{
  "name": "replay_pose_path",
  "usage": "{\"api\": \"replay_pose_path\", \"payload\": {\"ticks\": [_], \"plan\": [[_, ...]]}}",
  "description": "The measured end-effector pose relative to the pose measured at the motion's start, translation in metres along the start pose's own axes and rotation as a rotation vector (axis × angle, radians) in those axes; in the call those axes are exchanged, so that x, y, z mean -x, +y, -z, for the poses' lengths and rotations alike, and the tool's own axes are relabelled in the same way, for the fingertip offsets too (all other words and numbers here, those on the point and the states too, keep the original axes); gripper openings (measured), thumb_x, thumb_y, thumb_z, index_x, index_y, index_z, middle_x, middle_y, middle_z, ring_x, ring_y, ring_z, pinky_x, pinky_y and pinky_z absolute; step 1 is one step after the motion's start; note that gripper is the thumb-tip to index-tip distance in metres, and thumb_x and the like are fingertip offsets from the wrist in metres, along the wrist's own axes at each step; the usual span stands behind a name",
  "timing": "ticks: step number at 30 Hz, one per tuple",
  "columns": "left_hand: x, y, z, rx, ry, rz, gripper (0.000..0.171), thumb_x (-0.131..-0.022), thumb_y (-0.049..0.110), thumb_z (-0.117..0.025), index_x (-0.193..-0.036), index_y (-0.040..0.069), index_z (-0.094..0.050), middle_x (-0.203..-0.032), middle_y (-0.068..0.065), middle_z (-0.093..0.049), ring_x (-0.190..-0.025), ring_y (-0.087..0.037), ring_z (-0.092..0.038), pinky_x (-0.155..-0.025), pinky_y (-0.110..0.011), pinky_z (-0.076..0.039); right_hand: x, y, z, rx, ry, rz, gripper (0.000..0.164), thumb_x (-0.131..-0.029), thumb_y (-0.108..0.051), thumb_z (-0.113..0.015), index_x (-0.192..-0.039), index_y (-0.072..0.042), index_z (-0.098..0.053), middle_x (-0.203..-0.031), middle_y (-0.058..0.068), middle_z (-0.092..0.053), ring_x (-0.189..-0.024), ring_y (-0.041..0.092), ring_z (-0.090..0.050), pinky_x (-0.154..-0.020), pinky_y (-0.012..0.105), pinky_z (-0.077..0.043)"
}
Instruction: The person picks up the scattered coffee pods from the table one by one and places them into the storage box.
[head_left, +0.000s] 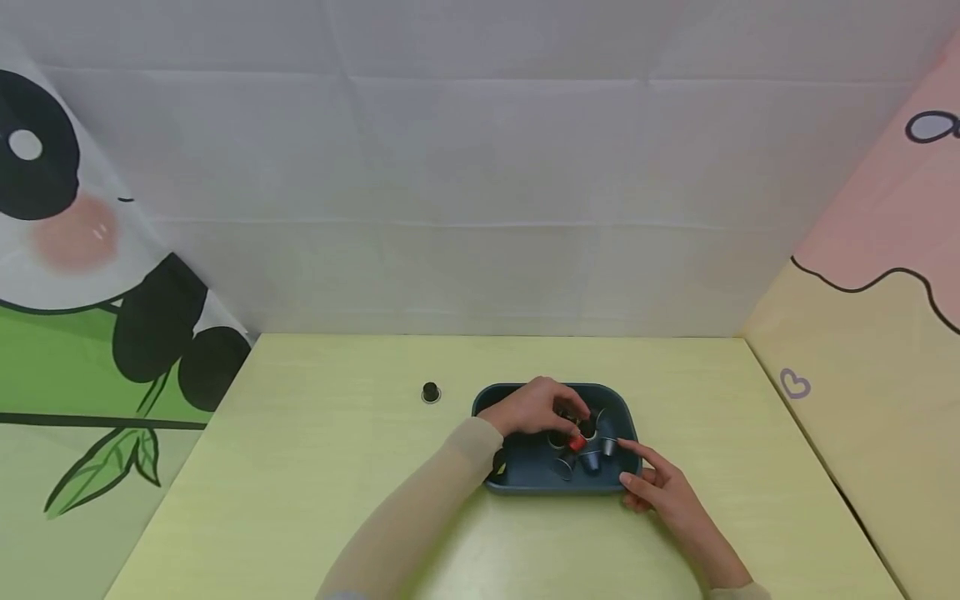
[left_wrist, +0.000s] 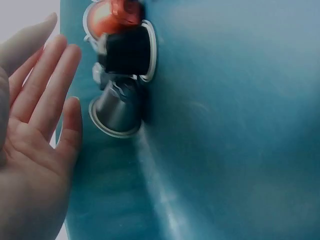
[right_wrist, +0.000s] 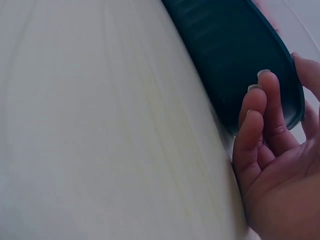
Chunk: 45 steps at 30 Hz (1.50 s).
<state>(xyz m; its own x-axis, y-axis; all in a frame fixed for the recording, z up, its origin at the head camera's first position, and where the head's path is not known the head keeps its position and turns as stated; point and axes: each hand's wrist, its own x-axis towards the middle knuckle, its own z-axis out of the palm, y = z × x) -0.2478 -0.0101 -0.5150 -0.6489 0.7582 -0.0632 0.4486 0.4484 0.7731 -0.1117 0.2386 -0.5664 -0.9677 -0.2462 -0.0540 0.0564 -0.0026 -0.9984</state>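
Observation:
A dark blue tray (head_left: 525, 481) holds several coffee capsules. Over it my left hand (head_left: 534, 408) reaches in from the left, fingers bent down close to a red capsule (head_left: 577, 443). In the left wrist view its palm (left_wrist: 37, 150) shows bare, fingers loosely extended beside a black capsule (left_wrist: 127, 52) and a grey capsule (left_wrist: 117, 110). My right hand (head_left: 660, 487) holds the tray's near right corner, thumb and index finger over the rim, near a silver capsule (head_left: 609, 447). The other fingers (right_wrist: 250, 125) curl at the tray's outside in the right wrist view.
One dark capsule (head_left: 431, 392) stands on the pale yellow table (head_left: 315, 433), left of the tray. A blue capsule (head_left: 591, 462) lies toward the tray's front. White cloth (head_left: 480, 167) hangs behind the table, with printed panels at both sides.

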Motion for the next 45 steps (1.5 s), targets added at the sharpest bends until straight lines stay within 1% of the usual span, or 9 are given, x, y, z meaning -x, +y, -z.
{"api": "replay_pose_path", "payload": {"ticks": [4,8,15,18,23,27,33,39,45], "plan": [[0.001,0.001,0.004,0.04,0.019,-0.02,0.028,-0.087,0.017,-0.08,-0.114,0.016,-0.074,-0.105,0.012,-0.07,-0.099,-0.003,-0.065,-0.086,-0.018,-0.05,-0.001,0.0,0.0,0.005,0.003,0.003,0.047,-0.097,-0.004,-0.064,-0.142,-0.008,-0.051,-0.071,0.004,-0.065,-0.061,0.012,-0.063,-0.059,0.026,-0.053],[0.003,0.003,0.007,0.042,0.024,-0.039,0.028,-0.087,0.018,-0.079,-0.114,0.015,-0.074,-0.106,0.012,-0.07,-0.101,-0.002,-0.065,-0.086,-0.019,-0.05,-0.001,-0.001,-0.001,0.006,0.005,-0.004,0.048,-0.097,-0.004,-0.064,-0.142,-0.007,-0.05,-0.071,0.004,-0.065,-0.061,0.013,-0.063,-0.059,0.027,-0.054],[0.008,0.009,0.015,0.104,0.042,-0.047,0.028,-0.088,0.016,-0.078,-0.115,0.013,-0.073,-0.112,0.002,-0.071,-0.108,-0.016,-0.066,-0.085,-0.02,-0.05,0.0,-0.003,-0.002,0.007,0.016,-0.027,0.048,-0.097,-0.006,-0.065,-0.142,-0.008,-0.051,-0.071,0.005,-0.064,-0.062,0.014,-0.064,-0.06,0.028,-0.055],[0.01,0.012,0.018,0.143,0.064,-0.06,0.029,-0.088,0.015,-0.079,-0.115,0.012,-0.072,-0.112,0.002,-0.071,-0.107,-0.012,-0.067,-0.085,-0.021,-0.051,0.0,-0.004,-0.003,0.013,0.026,-0.033,0.047,-0.096,-0.006,-0.065,-0.141,-0.01,-0.052,-0.071,0.005,-0.064,-0.062,0.014,-0.064,-0.06,0.027,-0.054],[0.014,0.018,0.024,0.158,0.103,-0.076,0.028,-0.088,0.018,-0.079,-0.115,0.014,-0.073,-0.109,0.009,-0.071,-0.102,-0.002,-0.065,-0.085,-0.022,-0.051,0.001,-0.005,-0.003,0.018,0.025,-0.034,0.046,-0.097,-0.006,-0.065,-0.141,-0.012,-0.054,-0.071,0.005,-0.065,-0.061,0.013,-0.063,-0.06,0.027,-0.054],[0.019,0.025,0.032,0.154,0.125,-0.09,0.028,-0.087,0.019,-0.08,-0.114,0.017,-0.074,-0.109,0.01,-0.071,-0.102,-0.003,-0.065,-0.088,-0.023,-0.051,0.002,-0.005,-0.003,0.014,0.016,-0.031,0.047,-0.097,-0.006,-0.065,-0.141,-0.011,-0.053,-0.071,0.005,-0.065,-0.062,0.013,-0.063,-0.06,0.027,-0.054],[0.032,0.028,0.046,0.14,0.194,-0.129,0.027,-0.088,0.019,-0.079,-0.114,0.018,-0.073,-0.109,0.007,-0.072,-0.103,-0.004,-0.064,-0.094,-0.03,-0.049,0.002,-0.006,-0.003,0.014,0.032,-0.04,0.048,-0.096,-0.005,-0.066,-0.141,-0.009,-0.052,-0.072,0.006,-0.064,-0.062,0.014,-0.063,-0.06,0.027,-0.054],[0.047,0.022,0.058,0.152,0.27,-0.137,0.027,-0.088,0.021,-0.079,-0.114,0.018,-0.074,-0.109,0.005,-0.072,-0.105,-0.013,-0.066,-0.095,-0.042,-0.05,0.003,-0.006,-0.003,0.007,0.015,-0.03,0.049,-0.096,-0.005,-0.065,-0.143,-0.007,-0.05,-0.072,0.006,-0.064,-0.062,0.014,-0.063,-0.06,0.028,-0.054],[0.067,0.018,0.07,0.146,0.33,-0.116,0.029,-0.088,0.023,-0.079,-0.116,0.018,-0.073,-0.112,0.007,-0.071,-0.108,-0.019,-0.065,-0.094,-0.041,-0.049,0.003,-0.005,-0.003,0.003,0.013,-0.022,0.048,-0.096,-0.004,-0.064,-0.142,-0.007,-0.05,-0.072,0.005,-0.064,-0.062,0.014,-0.063,-0.059,0.028,-0.054]]}}
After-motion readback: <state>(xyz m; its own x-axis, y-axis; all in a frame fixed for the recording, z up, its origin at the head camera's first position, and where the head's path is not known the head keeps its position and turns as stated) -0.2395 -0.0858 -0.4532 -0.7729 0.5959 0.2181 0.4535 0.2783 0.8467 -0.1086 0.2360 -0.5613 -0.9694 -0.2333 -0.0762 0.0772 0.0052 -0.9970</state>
